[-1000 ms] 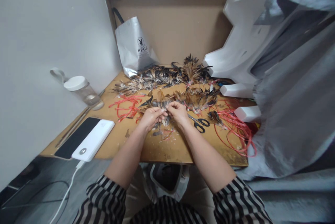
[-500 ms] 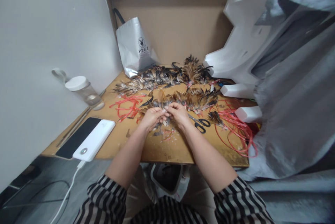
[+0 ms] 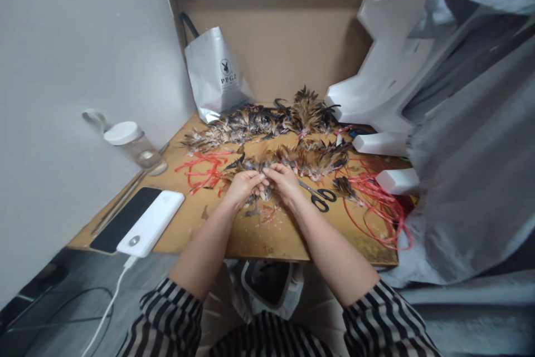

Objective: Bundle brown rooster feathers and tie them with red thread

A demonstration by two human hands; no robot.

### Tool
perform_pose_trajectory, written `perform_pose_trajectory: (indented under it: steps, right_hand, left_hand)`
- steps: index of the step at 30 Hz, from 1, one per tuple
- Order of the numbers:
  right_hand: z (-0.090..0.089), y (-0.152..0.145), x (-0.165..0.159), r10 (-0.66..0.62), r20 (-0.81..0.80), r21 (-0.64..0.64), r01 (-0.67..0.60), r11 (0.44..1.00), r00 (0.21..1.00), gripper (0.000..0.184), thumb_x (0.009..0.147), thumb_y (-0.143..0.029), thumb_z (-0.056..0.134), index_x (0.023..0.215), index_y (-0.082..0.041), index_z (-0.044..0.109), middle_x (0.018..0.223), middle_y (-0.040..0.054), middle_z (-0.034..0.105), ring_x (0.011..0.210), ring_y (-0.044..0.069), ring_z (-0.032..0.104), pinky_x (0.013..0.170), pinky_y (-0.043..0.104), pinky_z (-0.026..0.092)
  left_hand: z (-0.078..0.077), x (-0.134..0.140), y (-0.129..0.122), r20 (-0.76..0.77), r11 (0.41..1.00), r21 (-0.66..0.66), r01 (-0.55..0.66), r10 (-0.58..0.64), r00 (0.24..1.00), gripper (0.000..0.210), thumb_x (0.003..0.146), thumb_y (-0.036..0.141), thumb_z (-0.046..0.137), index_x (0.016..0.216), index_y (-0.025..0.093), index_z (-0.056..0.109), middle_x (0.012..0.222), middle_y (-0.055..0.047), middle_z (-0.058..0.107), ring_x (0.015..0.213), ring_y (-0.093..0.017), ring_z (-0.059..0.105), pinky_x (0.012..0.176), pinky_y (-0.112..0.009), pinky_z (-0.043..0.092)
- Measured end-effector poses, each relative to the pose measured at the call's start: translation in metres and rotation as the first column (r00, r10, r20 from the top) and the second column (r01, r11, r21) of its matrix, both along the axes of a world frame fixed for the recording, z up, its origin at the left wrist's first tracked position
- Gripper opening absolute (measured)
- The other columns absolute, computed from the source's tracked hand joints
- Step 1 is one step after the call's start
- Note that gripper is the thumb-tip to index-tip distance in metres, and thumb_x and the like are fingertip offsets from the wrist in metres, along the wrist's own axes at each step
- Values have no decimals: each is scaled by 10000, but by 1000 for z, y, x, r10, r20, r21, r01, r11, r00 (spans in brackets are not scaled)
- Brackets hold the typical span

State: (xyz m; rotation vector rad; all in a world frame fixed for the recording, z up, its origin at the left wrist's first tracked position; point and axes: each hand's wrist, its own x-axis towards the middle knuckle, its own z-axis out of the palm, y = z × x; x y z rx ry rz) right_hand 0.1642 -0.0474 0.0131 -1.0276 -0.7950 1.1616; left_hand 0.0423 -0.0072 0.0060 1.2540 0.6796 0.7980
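My left hand (image 3: pixel 246 187) and my right hand (image 3: pixel 283 180) meet fingertip to fingertip over the table, both closed in a pinch. A small greyish tuft of feathers (image 3: pixel 266 195) pokes out below the left fingers. Whatever the right fingertips pinch is too small to make out. Just beyond the hands lies a row of brown and black feathers (image 3: pixel 311 157), partly covered by them. Black-handled scissors (image 3: pixel 321 199) rest beside my right wrist, blades pointing toward the hands. Red plastic strips (image 3: pixel 203 170) lie to the left, and a tangle of red strips (image 3: pixel 382 201) to the right.
A longer feather pile (image 3: pixel 251 123) runs along the back, before a silver bag (image 3: pixel 213 76) and a cardboard panel (image 3: pixel 301 45). At left are a lidded bottle (image 3: pixel 136 145), a phone (image 3: pixel 125 220) and a white power bank (image 3: pixel 152 223). White foam (image 3: pixel 359 89) stands right; a bin (image 3: pixel 267 284) sits below.
Almost nothing differs. Both hands keep the same pinched pose in the same place, with only a very slight shift of the view.
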Motion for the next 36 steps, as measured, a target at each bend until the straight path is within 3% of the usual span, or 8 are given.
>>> perform_pose_trajectory:
  steps: [8,18,21,24,27,30,33,36]
  right_hand:
    - [-1,-2,3,88,97,64,-94,994,991,326,619,-395,674,516,-149,487,433,-56,463,424,61,410,466,202,302]
    - [-3,0,-7,139,-146,56,-132,990,979,331,574,-360,706,537,-173,436,437,-68,444,405,86,441,470,235,374]
    - [0,0,-5,104,-71,35,-102,994,992,277,583,-366,689,585,-164,500,485,-51,488,444,82,453,487,226,373]
    - [5,0,9,6,150,21,-10,1000,989,274,595,-377,659,740,-152,602,559,-26,549,480,80,451,496,219,357]
    - [6,-1,29,-9,469,7,7,1000,883,265,615,-376,617,715,-130,619,541,-16,543,482,82,430,498,222,344]
    - [4,-2,46,107,781,-105,-39,994,616,244,637,-364,577,577,-129,599,505,-14,516,477,81,410,484,216,312]
    - [1,-4,50,181,908,-204,22,979,377,254,645,-371,561,554,-137,596,487,-14,505,469,83,398,465,216,275]
    - [1,-5,42,243,929,-266,46,963,279,287,665,-413,544,597,-147,625,527,0,546,486,88,419,471,215,271]
  left_hand:
    - [2,0,-2,-14,999,35,33,-32,999,248,655,322,658,699,78,648,521,-42,600,385,-58,465,394,-176,330]
    - [-2,4,-3,52,1000,-24,-6,7,999,259,661,337,655,684,80,643,543,-56,616,388,-57,463,396,-178,340]
    - [-2,3,-2,57,1000,-15,-23,24,998,249,667,329,653,682,81,638,549,-55,616,385,-51,455,391,-174,333]
    - [-1,1,2,90,995,-18,-94,95,991,255,673,330,652,736,84,638,607,-59,636,412,-45,464,393,-161,330]
    - [-1,-1,7,141,985,-54,-166,172,975,260,662,317,664,787,92,630,700,-66,659,449,-38,481,398,-146,332]
    - [-2,-2,9,153,980,-73,-184,193,969,264,659,312,667,797,91,623,727,-71,664,459,-38,487,395,-142,331]
    - [-2,-2,8,149,981,-74,-177,187,971,277,659,318,667,804,87,624,739,-82,665,468,-40,494,396,-142,332]
    - [-2,-1,8,150,982,-84,-171,182,972,291,651,326,673,815,89,628,756,-86,664,485,-45,506,404,-142,341]
